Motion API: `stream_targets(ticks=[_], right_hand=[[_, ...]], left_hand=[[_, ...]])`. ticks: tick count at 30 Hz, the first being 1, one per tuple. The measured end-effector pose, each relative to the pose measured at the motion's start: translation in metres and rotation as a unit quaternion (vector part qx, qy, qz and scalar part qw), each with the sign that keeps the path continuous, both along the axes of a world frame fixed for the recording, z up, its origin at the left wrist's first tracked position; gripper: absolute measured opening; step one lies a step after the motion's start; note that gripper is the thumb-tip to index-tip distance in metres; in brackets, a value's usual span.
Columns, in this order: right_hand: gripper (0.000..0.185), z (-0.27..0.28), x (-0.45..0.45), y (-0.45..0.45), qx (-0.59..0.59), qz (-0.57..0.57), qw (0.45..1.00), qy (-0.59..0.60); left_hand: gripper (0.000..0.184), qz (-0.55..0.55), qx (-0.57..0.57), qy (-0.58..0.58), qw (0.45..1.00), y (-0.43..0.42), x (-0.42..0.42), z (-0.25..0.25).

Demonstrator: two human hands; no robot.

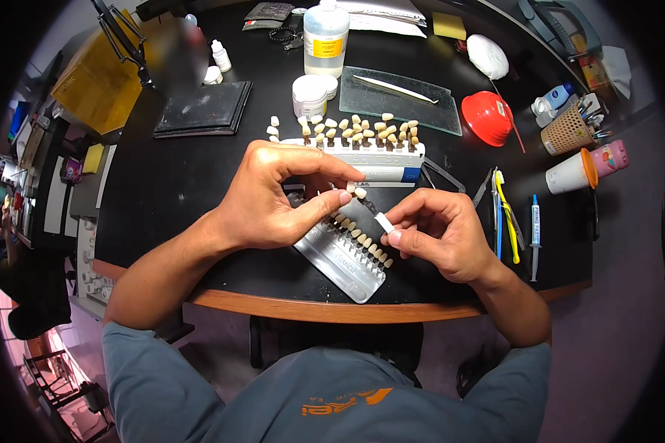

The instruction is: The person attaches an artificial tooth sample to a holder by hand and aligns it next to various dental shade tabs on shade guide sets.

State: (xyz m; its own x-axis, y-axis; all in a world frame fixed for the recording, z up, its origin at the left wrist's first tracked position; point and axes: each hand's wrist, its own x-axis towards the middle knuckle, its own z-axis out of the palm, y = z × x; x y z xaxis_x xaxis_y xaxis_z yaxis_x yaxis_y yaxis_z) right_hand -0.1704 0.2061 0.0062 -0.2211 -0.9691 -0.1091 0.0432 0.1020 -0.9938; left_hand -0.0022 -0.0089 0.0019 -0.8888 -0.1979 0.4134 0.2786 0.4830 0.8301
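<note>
Between the thumb and forefinger of my left hand is a small tooth-coloured piece. My right hand pinches the white handle of a shade tab, whose dark stem slants up to a tooth-shaped tip. That tip sits right beside the left hand's piece; whether they touch I cannot tell. Beneath both hands lies a silver shade guide with a row of tooth tabs. Behind them stands a white shade guide holder carrying several tooth samples, partly covered by my left hand.
Behind the holder are white jars, a large bottle and a glass slab bearing a white instrument. A red bowl, a yellow toothbrush and a syringe lie rightward. A dark flat case is at left.
</note>
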Motion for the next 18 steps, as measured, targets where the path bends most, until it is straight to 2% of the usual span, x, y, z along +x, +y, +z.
stream_targets(ticks=[5, 11, 18], right_hand=[[0.016, 0.0012, 0.0005, -0.0006, 0.002, 0.003, 1.0, -0.011], [0.015, 0.0014, 0.0003, -0.0004, 0.002, 0.002, 1.0, -0.007], [0.015, 0.0001, 0.0006, -0.0004, -0.003, 0.009, 1.0, -0.003]], left_hand=[[0.023, -0.004, -0.008, -0.012, 1.0, -0.0001, 0.0008, 0.0025], [0.033, -0.007, -0.002, 0.007, 1.0, 0.0015, -0.0005, 0.0026], [0.023, -0.011, -0.03, -0.015, 0.999, -0.0004, -0.0008, 0.0031]])
